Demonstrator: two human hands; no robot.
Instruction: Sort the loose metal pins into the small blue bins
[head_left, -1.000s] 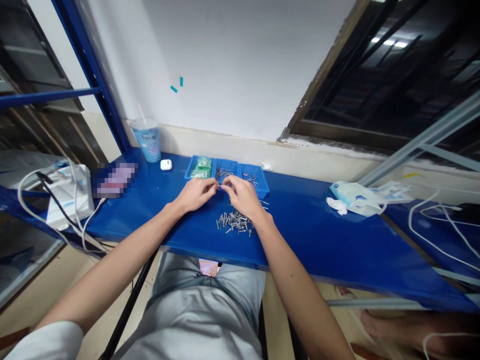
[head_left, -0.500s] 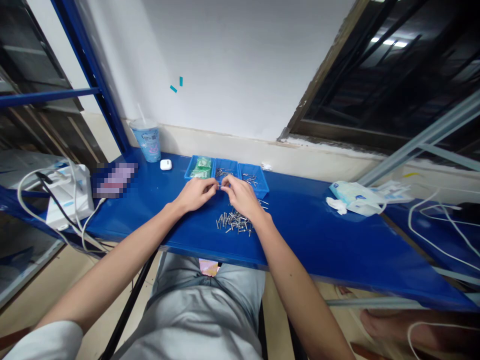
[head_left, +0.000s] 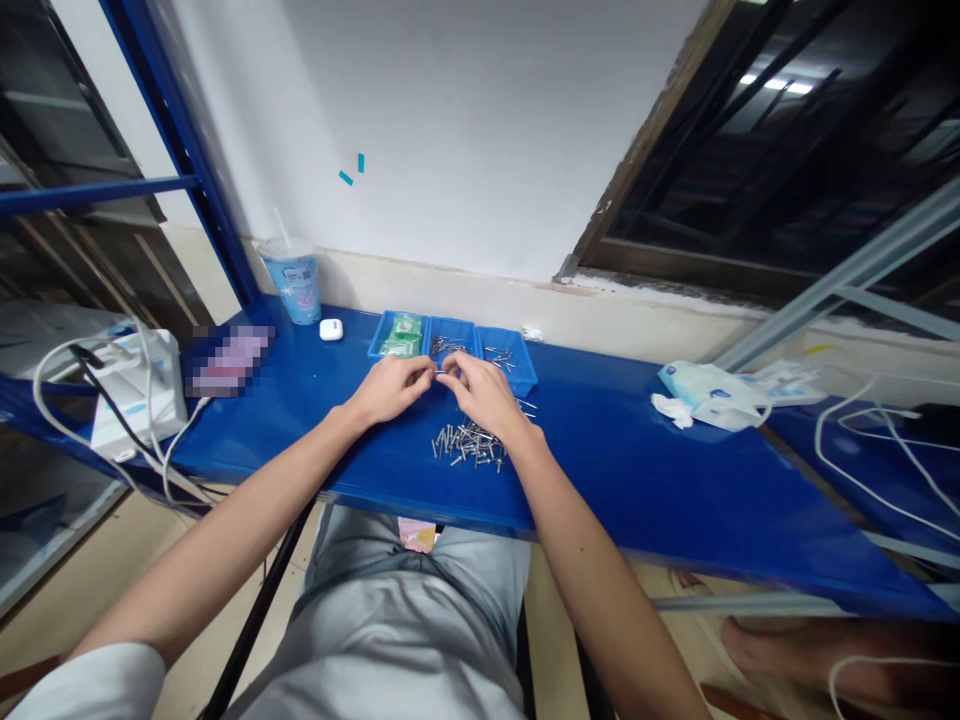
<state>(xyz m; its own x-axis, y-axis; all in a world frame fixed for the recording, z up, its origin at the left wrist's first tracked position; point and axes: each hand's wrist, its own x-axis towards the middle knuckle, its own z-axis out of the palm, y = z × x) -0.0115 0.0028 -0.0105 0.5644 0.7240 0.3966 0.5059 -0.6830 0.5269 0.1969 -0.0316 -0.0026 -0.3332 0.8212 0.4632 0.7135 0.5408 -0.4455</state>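
My left hand (head_left: 388,390) and my right hand (head_left: 484,393) meet above the blue table, fingertips close together. Between them they pinch a thin metal screw (head_left: 439,371), too small to show its details. Just below my right hand, a loose pile of steel screws (head_left: 469,447) lies on the table, with a few stray ones to its right. Directly beyond my hands stands a blue divided tray (head_left: 453,322). Its left compartment holds a green bag (head_left: 401,336), and the other two hold small metal screws.
A blue plastic cup with a straw (head_left: 292,282) and a white earbud case (head_left: 331,329) stand left of the tray. A pixelated flat object (head_left: 229,360) and a white cabled device (head_left: 135,400) lie further left. White packets (head_left: 709,396) lie right.
My hands stay together above the pile with only slight finger movement. The whole view has shifted very slightly.
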